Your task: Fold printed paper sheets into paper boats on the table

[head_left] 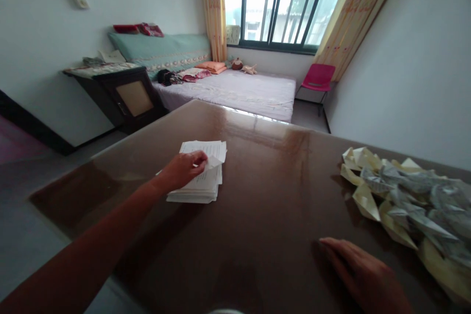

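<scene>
My left hand (183,169) reaches out across the brown table (265,196) to a stack of white printed sheets (201,176). Its fingers pinch the top sheet and lift its near corner off the stack. My right hand (362,272) lies flat on the table near the front edge, fingers stretched out, holding nothing. To its right is a pile of folded paper boats (408,201), cream and printed grey, a short way from the fingertips.
Beyond the table stands a bed (235,89) with pillows, a dark cabinet (117,93) at the left and a pink chair (318,78) by the window. The table's left edge drops to grey floor.
</scene>
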The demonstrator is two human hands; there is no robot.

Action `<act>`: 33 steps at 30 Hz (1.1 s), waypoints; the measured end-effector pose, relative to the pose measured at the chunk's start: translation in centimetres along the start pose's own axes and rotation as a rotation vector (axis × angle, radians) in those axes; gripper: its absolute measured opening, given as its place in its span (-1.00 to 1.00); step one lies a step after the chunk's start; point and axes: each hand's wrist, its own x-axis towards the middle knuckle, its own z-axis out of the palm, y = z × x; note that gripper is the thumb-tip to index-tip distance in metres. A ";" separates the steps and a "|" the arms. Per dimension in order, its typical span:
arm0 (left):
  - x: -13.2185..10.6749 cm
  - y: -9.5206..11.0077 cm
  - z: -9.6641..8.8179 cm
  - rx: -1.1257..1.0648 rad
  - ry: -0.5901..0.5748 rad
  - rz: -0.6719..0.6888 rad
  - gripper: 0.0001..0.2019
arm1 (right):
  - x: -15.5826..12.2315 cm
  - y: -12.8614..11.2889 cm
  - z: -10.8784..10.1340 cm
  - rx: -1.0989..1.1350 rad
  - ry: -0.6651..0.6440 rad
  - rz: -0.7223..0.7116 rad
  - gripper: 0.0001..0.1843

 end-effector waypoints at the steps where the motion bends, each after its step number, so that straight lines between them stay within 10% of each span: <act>1: 0.1 1.5 0.5 0.010 0.027 0.030 -0.77 | 0.4 -0.7 -0.4 0.016 -0.034 -0.026 -0.74; 10: 0.5 13.8 9.1 0.257 -0.126 0.629 -0.89 | 8.4 -4.3 -2.4 0.115 -0.034 -0.055 -0.42; 13: 0.4 15.6 10.1 0.228 -0.121 0.724 -0.89 | 10.1 -3.2 -1.4 0.156 -0.102 -0.117 -0.62; 23: 3.1 11.1 8.4 -0.378 -0.491 0.313 -0.33 | 9.8 1.2 0.1 0.602 -0.151 0.195 -0.63; 33: 3.9 11.9 11.9 -0.453 -0.132 0.169 -0.29 | 14.0 1.6 0.5 0.407 -0.183 0.336 -0.67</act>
